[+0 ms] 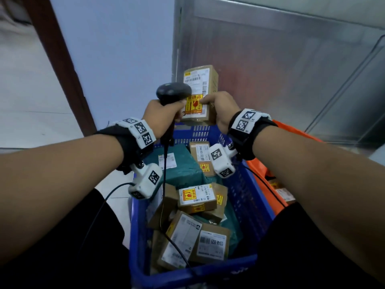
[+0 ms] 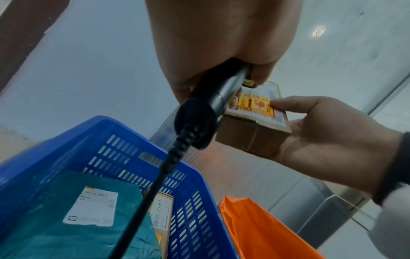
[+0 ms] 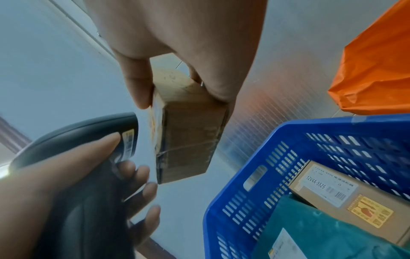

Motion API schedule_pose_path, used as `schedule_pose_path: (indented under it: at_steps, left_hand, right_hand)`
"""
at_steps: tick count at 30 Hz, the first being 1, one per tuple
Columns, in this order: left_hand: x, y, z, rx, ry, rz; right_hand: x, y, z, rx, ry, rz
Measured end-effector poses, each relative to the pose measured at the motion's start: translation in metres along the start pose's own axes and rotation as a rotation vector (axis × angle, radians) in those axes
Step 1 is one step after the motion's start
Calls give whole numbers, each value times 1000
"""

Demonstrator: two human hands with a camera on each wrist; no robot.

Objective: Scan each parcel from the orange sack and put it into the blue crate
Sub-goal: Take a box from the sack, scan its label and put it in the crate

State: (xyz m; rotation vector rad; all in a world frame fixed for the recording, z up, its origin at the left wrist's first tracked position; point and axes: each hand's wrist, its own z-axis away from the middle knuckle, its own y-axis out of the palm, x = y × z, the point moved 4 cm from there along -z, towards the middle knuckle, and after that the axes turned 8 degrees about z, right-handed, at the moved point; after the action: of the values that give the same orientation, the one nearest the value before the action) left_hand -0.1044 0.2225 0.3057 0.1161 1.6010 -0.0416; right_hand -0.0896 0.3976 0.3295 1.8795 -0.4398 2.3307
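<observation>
The right hand [image 1: 221, 110] pinches an upright brown cardboard parcel [image 1: 205, 84], with a white shipping label and yellow fragile sticker, above the blue crate [image 1: 248, 197]; left hand [image 1: 161, 116] fingers wrap the barcode scanner [image 1: 173, 91].

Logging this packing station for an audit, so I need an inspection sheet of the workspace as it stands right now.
Surface: pale floor tiles; no table seen.
Job's things: blue crate holds several boxes and a teal bag; orange sack beside it; cardboard parcel held up above crate.
Clutter: nothing seen.
Hands: left hand grips black scanner; right hand holds parcel.
Cables: scanner cable hangs into crate.
Surroundings: blue wall, metal panel, brown door frame.
</observation>
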Motion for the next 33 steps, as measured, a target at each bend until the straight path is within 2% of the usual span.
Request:
schedule_pose_path:
  at_steps: [6,9,16,23,33]
  left_hand:
    - [1,12,7,16,-1,18]
    - [1,16,9,39,-47,84]
    - [0,34,20,70,-169,188]
    - [2,48,25,83,-235,222]
    - [1,59,30,213,-300,232]
  right_hand:
    - [2,-19,-2,-36,58,78]
    - [2,-31,-1,-66,109,173]
    - [-4,-52,5,-36,162,340]
    - [-7,-71,8,-93,219,383]
    - [-19,-103,-9,-150,294,582]
